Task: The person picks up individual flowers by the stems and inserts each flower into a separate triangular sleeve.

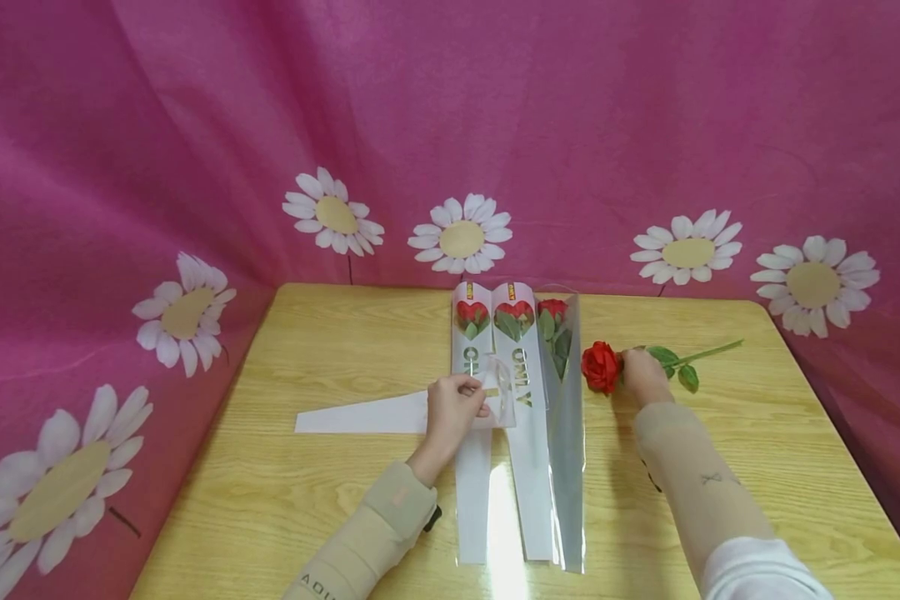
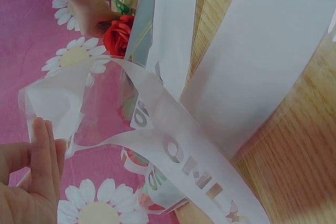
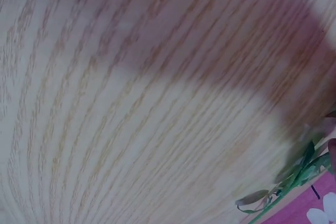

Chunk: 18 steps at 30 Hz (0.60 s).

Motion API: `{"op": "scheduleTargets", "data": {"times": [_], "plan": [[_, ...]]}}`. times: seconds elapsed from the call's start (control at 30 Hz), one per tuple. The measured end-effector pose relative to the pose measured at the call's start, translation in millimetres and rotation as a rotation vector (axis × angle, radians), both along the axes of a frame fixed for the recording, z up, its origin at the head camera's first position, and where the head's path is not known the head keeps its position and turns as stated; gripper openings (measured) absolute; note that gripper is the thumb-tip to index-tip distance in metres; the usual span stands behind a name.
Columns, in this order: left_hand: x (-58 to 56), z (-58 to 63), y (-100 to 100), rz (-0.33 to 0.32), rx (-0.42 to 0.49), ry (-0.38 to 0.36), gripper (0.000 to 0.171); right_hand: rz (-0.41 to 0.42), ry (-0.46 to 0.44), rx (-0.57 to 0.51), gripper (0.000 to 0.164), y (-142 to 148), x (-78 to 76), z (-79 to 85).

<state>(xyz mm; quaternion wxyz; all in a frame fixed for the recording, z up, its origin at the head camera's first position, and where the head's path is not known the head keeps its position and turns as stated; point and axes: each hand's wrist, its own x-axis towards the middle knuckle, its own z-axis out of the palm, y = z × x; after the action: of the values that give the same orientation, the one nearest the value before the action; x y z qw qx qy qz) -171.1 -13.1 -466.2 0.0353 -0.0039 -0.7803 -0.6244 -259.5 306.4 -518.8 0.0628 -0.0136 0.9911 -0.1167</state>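
My left hand (image 1: 450,408) pinches the wide end of a white and clear plastic flower sleeve (image 1: 367,417). The sleeve's narrow end points left, across the packed sleeves; its cut-out letters and clear window show in the left wrist view. To the right, my right hand (image 1: 643,375) grips a red artificial rose (image 1: 602,367) by the stem just below its bloom. The rose's green leaves (image 3: 304,171) and stem appear at the lower right of the right wrist view. Its fingers are mostly hidden in the head view.
Two white sleeves (image 1: 472,500) with roses behind heart windows lie side by side on the wooden table (image 1: 330,358). Beside them lies a third sleeve (image 1: 570,467), grey and clear side up, with a rose inside. Pink flowered cloth (image 1: 555,125) hangs around the table.
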Motion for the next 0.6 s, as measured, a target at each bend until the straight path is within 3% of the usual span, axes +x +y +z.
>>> {"op": "scheduleTargets", "data": {"times": [0.3, 0.6], "plan": [[0.5, -0.6, 0.6, 0.000, 0.002, -0.001, 0.008, 0.057, 0.065, 0.024, 0.011, -1.8, 1.1, 11.2], [1.7, 1.3, 1.5, 0.001, 0.003, 0.000, 0.009, 0.079, 0.119, 0.024, 0.009, -10.2, -3.9, 33.6]]}}
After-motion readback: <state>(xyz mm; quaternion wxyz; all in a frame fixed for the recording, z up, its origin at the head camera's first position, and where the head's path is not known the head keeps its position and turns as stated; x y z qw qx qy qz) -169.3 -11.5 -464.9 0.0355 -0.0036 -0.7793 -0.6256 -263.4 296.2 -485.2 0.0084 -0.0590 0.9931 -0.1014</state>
